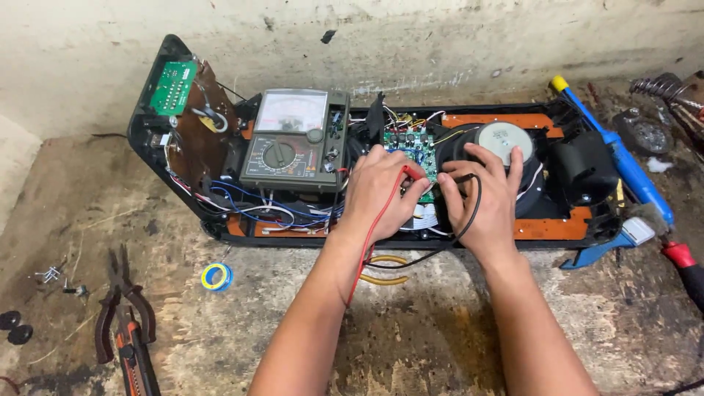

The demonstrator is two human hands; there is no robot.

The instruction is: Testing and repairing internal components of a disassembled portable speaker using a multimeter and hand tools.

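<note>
While thin leads curl — hands [433, 194] over flat green circuit board [413, 150].

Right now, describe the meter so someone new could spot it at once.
Find the long open black speaker case lying against the wall. On its left half rests a grey-green box-shaped analog meter, left of the left hand. It alone has a pale scale window and round dial.

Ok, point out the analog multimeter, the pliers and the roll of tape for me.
analog multimeter [293, 139], head view, on its dial face.
pliers [121, 304], head view, on the handles.
roll of tape [217, 276], head view, on its ring.
</note>
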